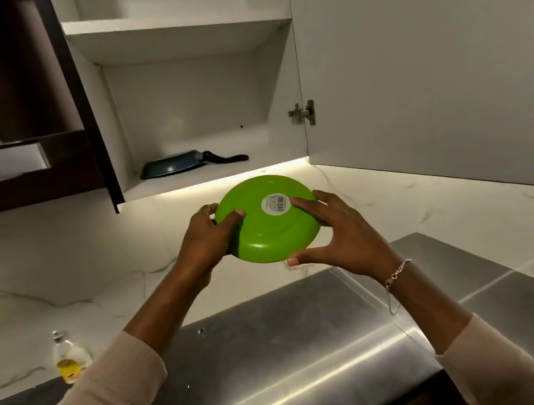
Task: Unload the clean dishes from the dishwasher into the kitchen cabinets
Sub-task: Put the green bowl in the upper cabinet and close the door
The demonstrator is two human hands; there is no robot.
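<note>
Hands (207,242) (336,233) grip green plate (263,234) (underside showing)

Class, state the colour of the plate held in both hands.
Bright green plate, with a white barcode sticker on its underside; head view.

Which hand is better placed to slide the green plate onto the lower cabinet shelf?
Probably right: the right hand spans the green plate from near rim to base, under the bare side of the shelf; the left hand sits below the pan.

Glossy plastic plate (263,234), brushed-steel counter (281,356)
</note>
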